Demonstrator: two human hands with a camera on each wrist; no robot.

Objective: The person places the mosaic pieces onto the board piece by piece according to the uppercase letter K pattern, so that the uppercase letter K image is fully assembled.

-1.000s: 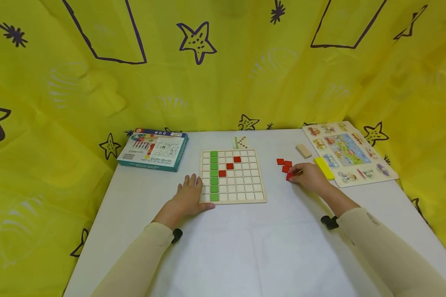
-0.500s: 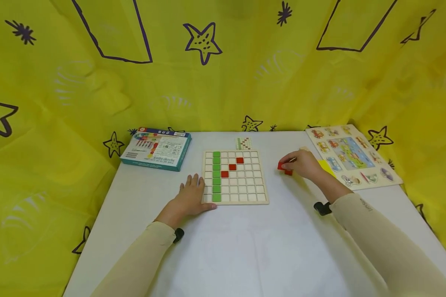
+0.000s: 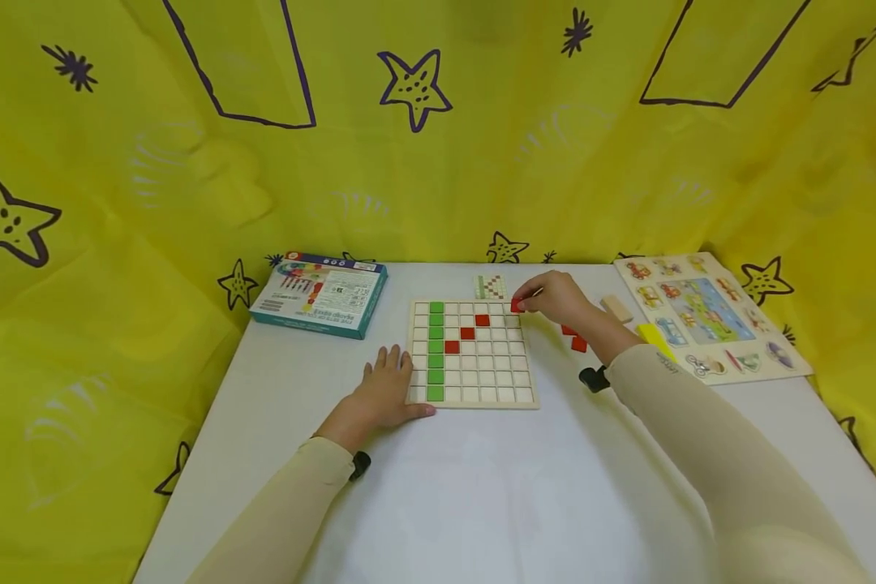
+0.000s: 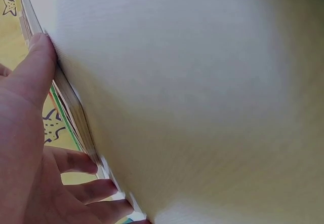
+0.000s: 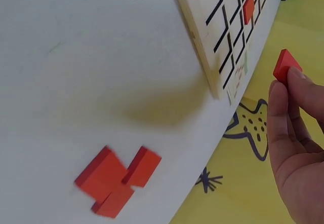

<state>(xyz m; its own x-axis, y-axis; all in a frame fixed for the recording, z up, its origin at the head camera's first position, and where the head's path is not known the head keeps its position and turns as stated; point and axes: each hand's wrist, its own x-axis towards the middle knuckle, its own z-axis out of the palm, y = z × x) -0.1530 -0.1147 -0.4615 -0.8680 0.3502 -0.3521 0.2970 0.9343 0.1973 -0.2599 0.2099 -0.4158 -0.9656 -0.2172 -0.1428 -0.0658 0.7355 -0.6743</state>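
A square wooden grid board (image 3: 485, 379) lies on the table with a column of green tiles (image 3: 435, 347) near its left side. Several red tiles (image 3: 467, 333) climb diagonally from that column. My left hand (image 3: 383, 392) rests at the board's lower left corner, fingers spread along the side and thumb at the front edge. Between thumb and fingertips my right hand (image 3: 555, 298) pinches a red tile (image 5: 286, 63) at the board's far right corner. Loose red tiles (image 5: 109, 171) lie together on the table to the right of the board.
A small pattern card (image 3: 490, 287) lies behind the board. At the left is a teal-edged game box (image 3: 321, 294). A plain wooden block (image 3: 616, 308), a yellow block (image 3: 655, 342) and a picture puzzle board (image 3: 715, 312) are on the right.
My right hand has picked a red tile from the loose group and carried it left to the board's far right corner. The left hand stays at the board. The head view has shifted slightly.
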